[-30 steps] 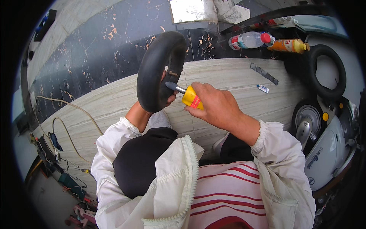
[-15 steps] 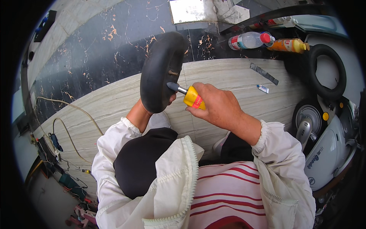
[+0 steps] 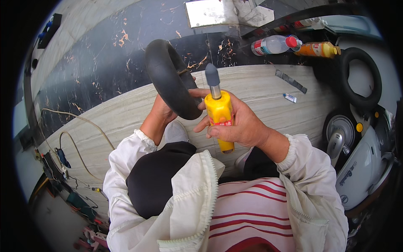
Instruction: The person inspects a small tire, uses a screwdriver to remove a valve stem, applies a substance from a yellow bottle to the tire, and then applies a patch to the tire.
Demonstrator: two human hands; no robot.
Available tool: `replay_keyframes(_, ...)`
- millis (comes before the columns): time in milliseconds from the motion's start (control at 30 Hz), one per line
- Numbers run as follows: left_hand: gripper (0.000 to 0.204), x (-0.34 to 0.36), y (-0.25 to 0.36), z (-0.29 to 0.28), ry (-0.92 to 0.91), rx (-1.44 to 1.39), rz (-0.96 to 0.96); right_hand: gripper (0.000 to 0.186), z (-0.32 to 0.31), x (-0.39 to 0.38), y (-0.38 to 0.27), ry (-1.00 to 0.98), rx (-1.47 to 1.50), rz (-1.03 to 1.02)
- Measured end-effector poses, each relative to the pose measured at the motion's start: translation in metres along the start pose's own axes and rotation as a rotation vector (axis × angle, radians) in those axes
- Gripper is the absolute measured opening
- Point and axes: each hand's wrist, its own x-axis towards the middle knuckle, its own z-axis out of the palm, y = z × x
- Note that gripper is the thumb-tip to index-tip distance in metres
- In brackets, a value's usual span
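A black rubber inner tube [image 3: 161, 75] is tilted up in front of me, with its brass-coloured valve stem [image 3: 182, 72] showing on the inner side. My left hand [image 3: 163, 110] is closed around its lower part from behind, most of the fingers hidden by the rubber. In my right hand [image 3: 245, 122] is a yellow hand-held grinder [image 3: 219, 110] with a grey pointed grinding stone [image 3: 212, 75] on a metal shank. The stone points away from me and stands apart from the tube. Fingers of my right hand reach to the tube's lower right edge.
On the pale floor at right lie a dark patch strip [image 3: 291, 81] and a small glue tube [image 3: 289, 98]. Bottles [image 3: 275, 45], a tyre [image 3: 360, 78] and a silver-grey scooter [image 3: 363, 170] stand beyond. A beige hose [image 3: 79, 117] and cables run along the left.
The grinder has come off the inner tube and turned upright, its stone now pointing away. The tube has swung left and tilted, showing more of its inner opening. My right fingers have loosened.
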Motion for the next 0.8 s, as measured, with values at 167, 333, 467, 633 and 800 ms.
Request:
replay_keyframes(167, 0.047, 0.002, 0.003, 0.010, -0.062, -0.086, 0.152, 0.069, 0.003, 0.006, 0.007, -0.030, -0.017, 0.041)
replay_keyframes(333, 0.058, -0.001, 0.009, 0.004, -0.041, 0.096, 0.164, 0.065, 0.000, 0.001, 0.004, -0.032, -0.096, 0.078)
replay_keyframes(467, 0.077, 0.006, 0.008, 0.002, -0.085, 0.286, 0.482, 0.066, -0.004, -0.002, 0.000, -0.017, -0.048, 0.110)
replay_keyframes(633, 0.076, 0.001, 0.016, 0.010, 0.114, 0.483, 0.482, 0.068, -0.006, -0.002, 0.010, -0.042, -0.068, 0.139)
replay_keyframes(800, 0.054, -0.010, 0.030, 0.014, 0.179, 0.493, 0.428, 0.066, -0.011, -0.001, 0.026, -0.035, -0.160, 0.141)
